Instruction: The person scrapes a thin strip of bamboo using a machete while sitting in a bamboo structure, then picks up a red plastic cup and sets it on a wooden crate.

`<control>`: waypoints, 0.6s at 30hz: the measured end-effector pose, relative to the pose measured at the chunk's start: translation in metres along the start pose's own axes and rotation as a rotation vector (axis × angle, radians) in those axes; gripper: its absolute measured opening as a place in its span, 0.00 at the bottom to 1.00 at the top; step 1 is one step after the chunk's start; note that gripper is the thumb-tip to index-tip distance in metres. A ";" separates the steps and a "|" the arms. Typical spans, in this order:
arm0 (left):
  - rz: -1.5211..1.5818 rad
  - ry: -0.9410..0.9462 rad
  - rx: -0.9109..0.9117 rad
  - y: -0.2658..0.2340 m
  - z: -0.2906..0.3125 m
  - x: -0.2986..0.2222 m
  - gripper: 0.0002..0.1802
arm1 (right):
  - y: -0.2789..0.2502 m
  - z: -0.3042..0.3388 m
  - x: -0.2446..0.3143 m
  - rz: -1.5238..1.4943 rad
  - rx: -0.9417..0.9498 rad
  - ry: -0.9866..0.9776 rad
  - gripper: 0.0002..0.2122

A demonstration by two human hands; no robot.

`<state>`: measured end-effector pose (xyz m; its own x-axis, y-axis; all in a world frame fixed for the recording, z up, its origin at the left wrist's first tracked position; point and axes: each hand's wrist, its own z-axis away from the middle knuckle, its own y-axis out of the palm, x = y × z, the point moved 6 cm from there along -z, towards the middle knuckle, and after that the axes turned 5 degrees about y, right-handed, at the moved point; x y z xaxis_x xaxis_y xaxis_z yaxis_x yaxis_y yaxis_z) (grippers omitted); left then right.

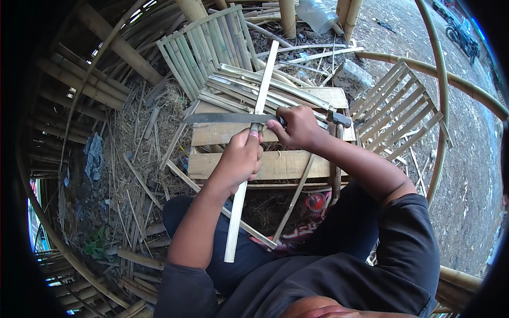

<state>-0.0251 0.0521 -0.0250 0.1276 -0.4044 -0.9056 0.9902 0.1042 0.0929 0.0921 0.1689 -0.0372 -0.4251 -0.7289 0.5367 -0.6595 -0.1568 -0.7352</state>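
Observation:
My left hand [241,161] is closed around a long, pale bamboo strip [237,222], which runs from above my lap up over a low slatted wooden bench [233,165]. My right hand [299,126] grips the dark handle of a machete [217,118], whose long blade points left. The blade crosses the strip just beyond my left fist. My right thumb reaches toward the strip; whether it touches it I cannot tell. Past the blade, a pile of split bamboo strips [238,87] lies on the bench. A hammer [339,120] rests at the bench's right edge, beside my right forearm.
Slatted bamboo panels stand behind the bench [207,47] and to its right [397,111]. A concrete block [352,77] and a clear plastic bottle [317,16] lie farther back. Curved bamboo poles [441,79] frame the right side. Shavings and bamboo scraps [143,127] litter the ground at left.

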 end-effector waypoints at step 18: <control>-0.008 -0.067 0.037 -0.006 0.021 0.005 0.12 | -0.036 -0.019 -0.233 0.185 -0.262 1.099 0.41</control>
<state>-0.0290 0.0301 -0.0212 0.1220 -0.4648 -0.8770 0.9925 0.0675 0.1023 0.2033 0.3567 -0.1281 -0.7560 0.2709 0.5959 -0.5847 0.1298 -0.8008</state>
